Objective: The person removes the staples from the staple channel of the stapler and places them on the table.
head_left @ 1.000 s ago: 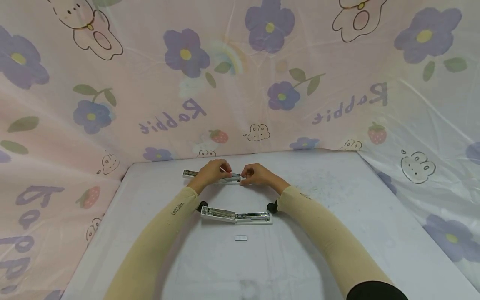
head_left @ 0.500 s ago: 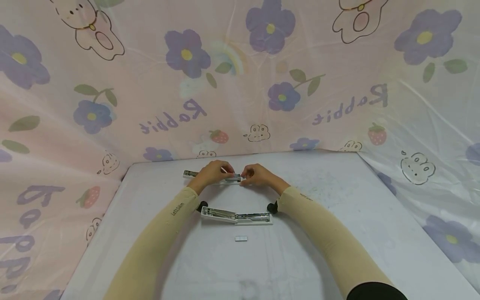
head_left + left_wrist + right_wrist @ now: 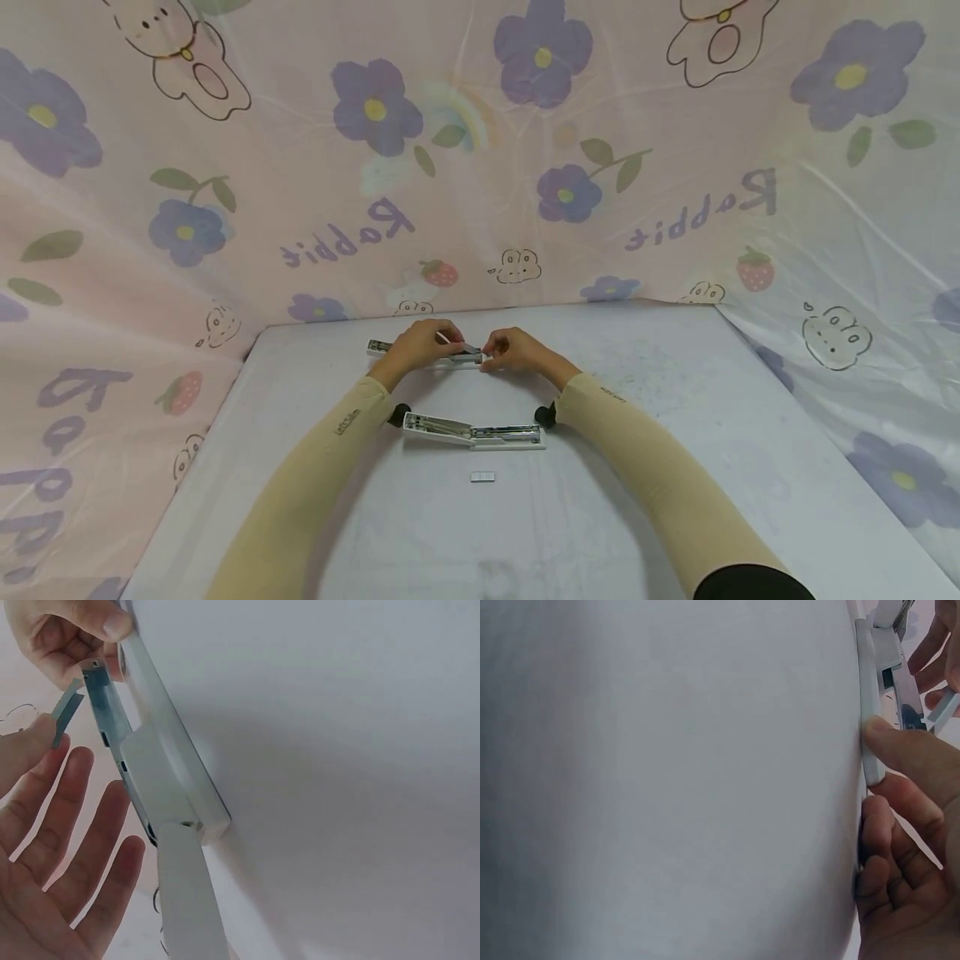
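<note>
At the back of the table lies a white stapler (image 3: 378,347) with its top swung back and its metal magazine (image 3: 111,720) bared. My left hand (image 3: 420,343) is over its middle and pinches a strip of staples (image 3: 69,712) between thumb and index finger; the other fingers spread out. One end of the strip slants down right at the magazine's front end. My right hand (image 3: 517,348) grips the front end of the stapler's white base (image 3: 870,697), thumb (image 3: 900,742) on its side. In the head view, my left hand covers part of the stapler.
Nearer me, a second white stapler (image 3: 472,433) lies opened out, its metal inside facing up. In front of it is a small strip of staples (image 3: 482,477). The white table (image 3: 645,500) ends at a patterned cloth (image 3: 480,167) behind and at the sides.
My left hand has shifted slightly left, and the strip of staples now slants more over the magazine's front end. The right hand keeps its place on the base.
</note>
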A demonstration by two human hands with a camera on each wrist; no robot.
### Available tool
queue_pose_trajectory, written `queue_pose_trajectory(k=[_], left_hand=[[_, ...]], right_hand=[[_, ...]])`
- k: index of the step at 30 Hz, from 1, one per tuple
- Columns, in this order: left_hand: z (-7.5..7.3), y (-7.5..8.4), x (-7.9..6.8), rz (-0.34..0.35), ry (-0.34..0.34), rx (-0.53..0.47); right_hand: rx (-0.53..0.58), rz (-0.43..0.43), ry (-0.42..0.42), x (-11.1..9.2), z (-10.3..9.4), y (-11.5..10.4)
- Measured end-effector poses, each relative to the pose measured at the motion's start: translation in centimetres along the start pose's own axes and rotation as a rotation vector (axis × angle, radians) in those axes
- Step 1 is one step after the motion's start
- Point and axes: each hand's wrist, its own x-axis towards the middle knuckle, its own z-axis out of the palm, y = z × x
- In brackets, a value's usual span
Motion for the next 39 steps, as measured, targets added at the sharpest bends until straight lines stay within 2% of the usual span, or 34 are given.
queue_pose_trajectory(k=[10, 25, 32, 39], left_hand=[[-0.2, -0.1, -0.8, 0.048, 0.026, -0.031], [-0.3, -1.5, -2.5, 0.127, 0.057, -0.068], [-0.3, -1.7, -3.4, 0.102, 0.053, -0.116], [-0.2, -2.4, -4.1, 0.077, 0.060, -0.102]], right_hand=[[-0.004, -0.016, -0.003, -0.2, 0.0, -0.2], [0.007, 0.014, -0.018, 0.2, 0.0, 0.2], [0.026, 0.015, -0.028, 0.5, -0.1, 0.7], [0.027, 0.020, -0.032, 0.4, -0.1, 0.7]])
